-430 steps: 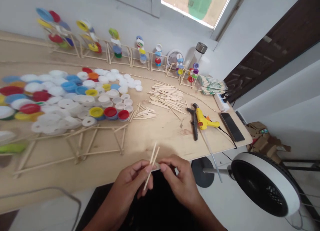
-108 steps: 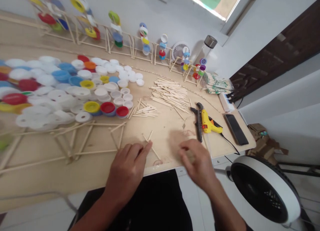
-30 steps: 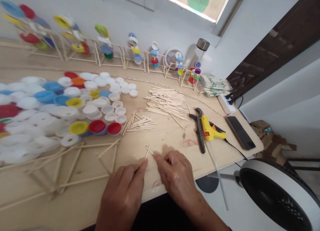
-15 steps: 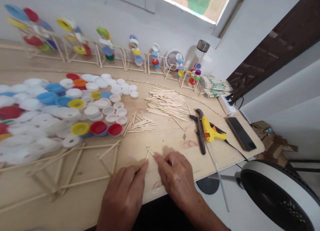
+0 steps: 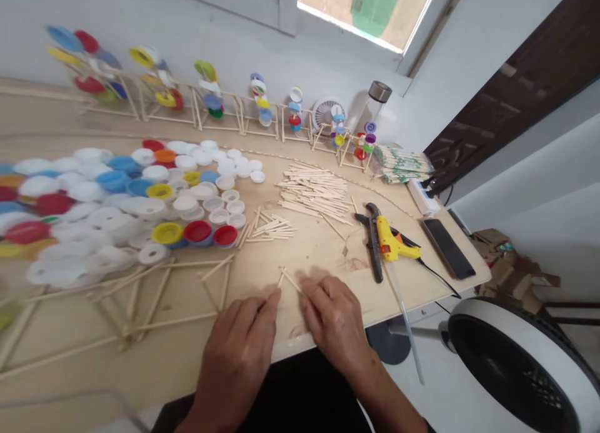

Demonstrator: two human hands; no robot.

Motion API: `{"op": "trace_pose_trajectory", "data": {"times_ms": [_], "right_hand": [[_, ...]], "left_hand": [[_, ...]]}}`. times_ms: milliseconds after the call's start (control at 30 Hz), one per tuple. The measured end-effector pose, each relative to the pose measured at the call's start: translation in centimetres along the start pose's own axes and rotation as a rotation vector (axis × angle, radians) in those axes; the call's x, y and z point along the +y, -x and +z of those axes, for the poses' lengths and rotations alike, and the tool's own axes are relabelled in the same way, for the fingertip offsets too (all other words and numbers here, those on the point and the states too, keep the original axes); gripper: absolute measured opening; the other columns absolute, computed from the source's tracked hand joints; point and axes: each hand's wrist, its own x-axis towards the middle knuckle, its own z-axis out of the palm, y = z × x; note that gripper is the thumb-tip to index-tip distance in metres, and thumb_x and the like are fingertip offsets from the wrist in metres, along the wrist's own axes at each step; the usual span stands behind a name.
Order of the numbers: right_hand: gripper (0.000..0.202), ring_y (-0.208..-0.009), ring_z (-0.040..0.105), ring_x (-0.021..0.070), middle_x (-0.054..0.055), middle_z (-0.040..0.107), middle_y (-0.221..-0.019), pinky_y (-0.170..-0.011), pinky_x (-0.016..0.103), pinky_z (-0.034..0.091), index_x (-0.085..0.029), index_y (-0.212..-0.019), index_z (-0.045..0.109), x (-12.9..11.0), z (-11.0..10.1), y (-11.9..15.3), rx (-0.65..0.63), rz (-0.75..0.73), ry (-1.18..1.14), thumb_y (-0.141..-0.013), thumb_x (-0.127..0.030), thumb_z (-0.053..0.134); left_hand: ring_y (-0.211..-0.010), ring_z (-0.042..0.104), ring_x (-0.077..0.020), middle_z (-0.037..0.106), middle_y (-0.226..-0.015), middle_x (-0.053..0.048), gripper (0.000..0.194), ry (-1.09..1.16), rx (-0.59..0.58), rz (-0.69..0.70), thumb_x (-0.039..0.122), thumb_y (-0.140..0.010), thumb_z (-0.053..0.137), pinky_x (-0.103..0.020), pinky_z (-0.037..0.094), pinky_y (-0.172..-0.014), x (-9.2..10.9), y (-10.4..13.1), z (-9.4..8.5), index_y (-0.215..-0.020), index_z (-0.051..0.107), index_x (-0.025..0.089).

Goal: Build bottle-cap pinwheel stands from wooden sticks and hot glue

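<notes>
Left of the glue gun, the left hand pinches one short stick, the right hand another; fingers closed, stick tips meeting. Uneven pressure could skew them.

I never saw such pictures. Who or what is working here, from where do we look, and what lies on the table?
There is no robot: these are a person's bare hands, seen from one camera worn on the head, looking forward and down. On the table are plastic caps, two piles of sticks, a glue gun and a phone. Stick frames carrying caps stand along the wall. The left hand holds a stick, the right hand a second stick; their tips meet, or nearly.
</notes>
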Motion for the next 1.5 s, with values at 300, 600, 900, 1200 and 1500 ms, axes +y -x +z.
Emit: {"op": "trace_pose_trajectory", "data": {"times_ms": [300, 600, 900, 1200, 1500], "right_hand": [[0.019, -0.078, 0.056, 0.0204, 0.006, 0.061, -0.082, -0.071, 0.032, 0.045, -0.018, -0.099, 0.064, 0.0, -1.1, 2.2, 0.083, 0.092, -0.045, -0.094, -0.017, 0.045], [0.018, -0.075, 0.053, 0.0201, 0.006, 0.06, -0.08, -0.069, 0.033, 0.043, -0.019, -0.101, 0.065, -0.3, -1.0, 2.1, 0.041, 0.057, -0.003, -0.095, -0.02, 0.048], [0.015, -0.077, 0.053, 0.0213, 0.006, 0.059, -0.078, -0.071, 0.035, 0.041, -0.019, -0.089, 0.064, 0.0, -0.9, 2.6, 0.056, 0.076, 0.043, -0.093, -0.022, 0.05], [0.017, -0.076, 0.052, 0.0217, 0.006, 0.059, -0.077, -0.07, 0.035, 0.041, -0.019, -0.085, 0.062, 0.1, -0.8, 2.3, 0.058, 0.055, 0.053, -0.094, -0.022, 0.048], [0.018, -0.074, 0.052, 0.0205, 0.005, 0.058, -0.076, -0.068, 0.033, 0.04, -0.02, -0.084, 0.062, 0.4, -0.7, 2.2, 0.067, 0.027, 0.055, -0.094, -0.02, 0.046]], "left_hand": [[-0.078, 0.06, -0.0185, 0.064, -0.086, -0.008, 0.022, 0.061, -0.023, -0.034, 0.01, -0.089, 0.05, -0.033, 0.047, -0.077, 0.2, 1.5, -2.3, -0.109, 0.059, 0.01], [-0.077, 0.062, -0.0173, 0.065, -0.085, -0.006, 0.019, 0.033, -0.07, -0.054, 0.019, -0.092, 0.048, -0.032, 0.049, -0.076, 0.2, 2.7, -2.3, -0.107, 0.06, 0.015], [-0.079, 0.063, -0.0174, 0.065, -0.086, -0.006, 0.017, -0.003, -0.101, -0.05, 0.021, -0.093, 0.047, -0.032, 0.049, -0.078, 0.1, 3.2, -2.7, -0.101, 0.061, 0.016], [-0.076, 0.062, -0.0162, 0.065, -0.083, -0.004, 0.015, -0.043, -0.073, -0.048, 0.019, -0.093, 0.047, -0.029, 0.049, -0.075, 0.1, 2.9, -2.6, -0.098, 0.061, 0.017], [-0.072, 0.062, -0.016, 0.064, -0.079, -0.004, 0.018, -0.07, -0.057, -0.056, 0.018, -0.094, 0.045, -0.029, 0.047, -0.071, 0.2, 2.9, -2.5, -0.096, 0.062, 0.015]]}}
